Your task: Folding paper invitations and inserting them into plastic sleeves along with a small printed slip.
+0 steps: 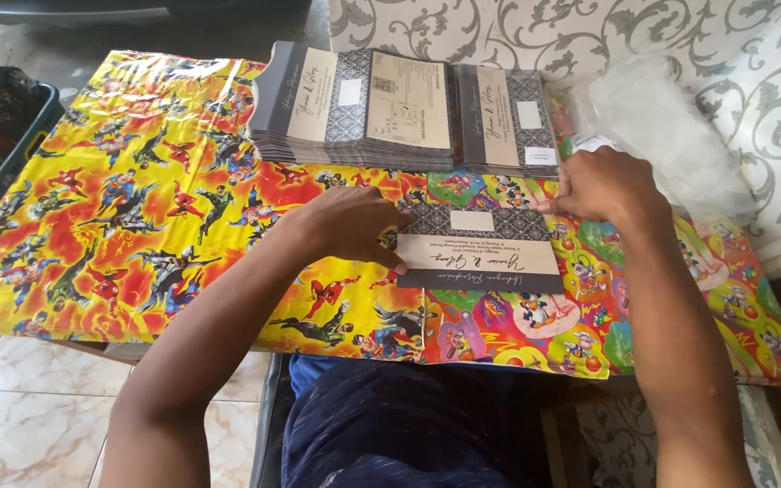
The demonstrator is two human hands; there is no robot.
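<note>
My left hand [350, 226] and right hand [600, 185] press down on a single folded card [479, 248], grey-patterned with a cream band, lying flat on the table [137, 226], which is covered in bright cartoon wrapping paper. The left hand's fingers are curled together on the card's left edge; the right hand's fingers are bunched, fingertips touching the card's upper right corner. Just beyond the card, two stacks of the same cards sit side by side: a wide stack [354, 108] and a narrower stack [510, 122] touching its right side. To the right of the card, behind my right hand, lies a crumpled clear plastic bag [662, 126] against a white cloth with grey scrollwork [589, 32]. Far left of the card, past the table's edge, stands a blue basket [11, 154] of dark clothes. Nearer me than the card, my dark blue lap [390, 425] and pale floor tiles [38, 407] show below the table.
</note>
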